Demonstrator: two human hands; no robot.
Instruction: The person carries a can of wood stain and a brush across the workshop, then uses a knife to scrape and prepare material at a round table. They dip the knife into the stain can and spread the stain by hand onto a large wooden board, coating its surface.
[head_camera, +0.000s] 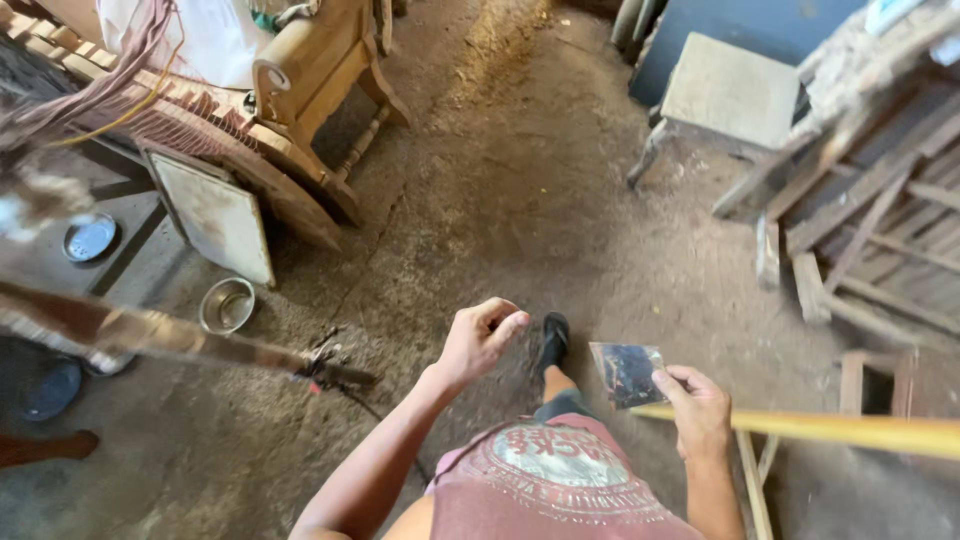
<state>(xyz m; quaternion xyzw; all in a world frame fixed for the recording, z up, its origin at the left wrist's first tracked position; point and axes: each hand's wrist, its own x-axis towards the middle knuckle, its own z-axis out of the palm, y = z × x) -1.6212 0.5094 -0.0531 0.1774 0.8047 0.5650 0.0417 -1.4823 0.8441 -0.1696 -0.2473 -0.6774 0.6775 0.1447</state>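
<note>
Over the dusty floor (520, 200), down near the lower edge of my view, I see the right hand (698, 410) pinching a small dark square sheet (627, 373) by its lower right corner between thumb and fingers; what the sheet is made of I cannot make out, since its surface is blurred and mottled. The left hand (480, 338) hangs just left of it, apart from the sheet, its fingers curled in loosely with the thumb against the fingertips; I cannot tell whether anything tiny sits inside that curl. A yellow stick (830, 430) crosses under the right hand and runs out of the right edge, its far end cut off. One black shoe (553, 340) shows between the hands; the other foot is hidden beneath the reddish shirt (550, 480). At the left edge a blurred brown pole (150, 335) cuts across the floor and ends in a dark clump that I cannot identify. Past it a steel bowl (227, 305) stands on the floor beside a leaning pale board (215, 215), with carved wooden furniture (310, 60) behind, partly cropped by the top edge. To the right stand a small grey stool (730, 90) and stacked wooden slats (880, 200).
</note>
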